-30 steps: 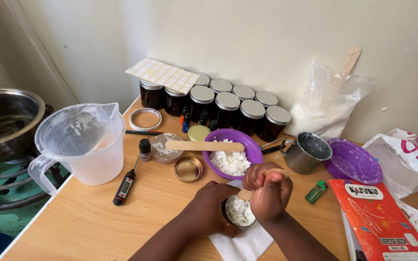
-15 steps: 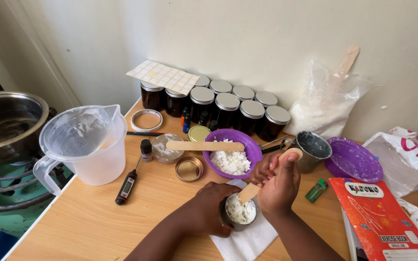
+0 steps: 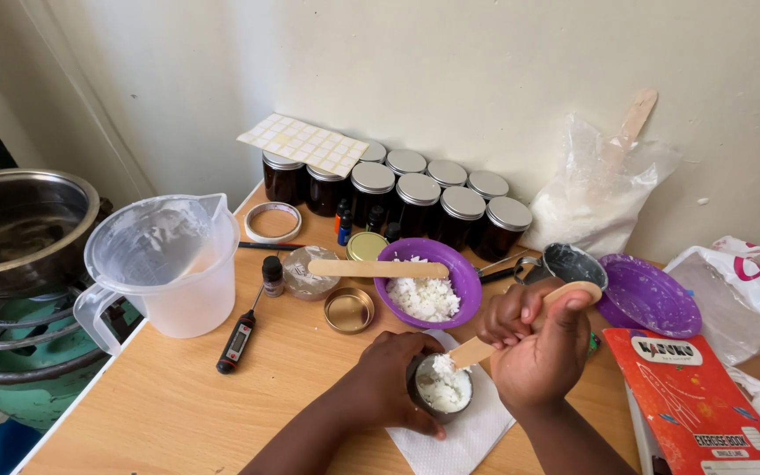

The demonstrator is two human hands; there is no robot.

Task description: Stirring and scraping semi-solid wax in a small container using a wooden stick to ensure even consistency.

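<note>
A: Step in hand, as I read it: packing white flaky wax into a small dark jar (image 3: 441,384). The jar sits on a white paper napkin (image 3: 459,435) at the near edge of the tabletop (image 3: 178,405), just in front of the purple bowl (image 3: 428,281).

B: Left hand?

A: Left hand (image 3: 390,380) wraps the jar's left side, fingers (image 3: 415,420) curled closed round its wall, steadying it upright.

B: Right?

A: Right hand (image 3: 534,347) has its fingers closed on a flat wooden stick (image 3: 521,321), thumb up along the shaft. Stick is tilted, its lower tip in the white mass at the jar mouth.

B: How full?

A: White fill reaches close to the rim; exact level hard to tell. More flakes lie in the purple bowl, with a 2nd wooden stick (image 3: 378,268) resting across its rim.

B: What does the next move call for?

A: My judgement: gentle downward presses with the stick, left grip firm so the jar does not tip or slide on the napkin, and care not to flick flakes over the rim.

B: Surroundings?

A: Clear measuring jug (image 3: 164,264) and black probe thermometer (image 3: 237,339) to the left, a row of lidded dark jars (image 3: 424,204) by the wall, purple lid (image 3: 648,297) to the right.
</note>
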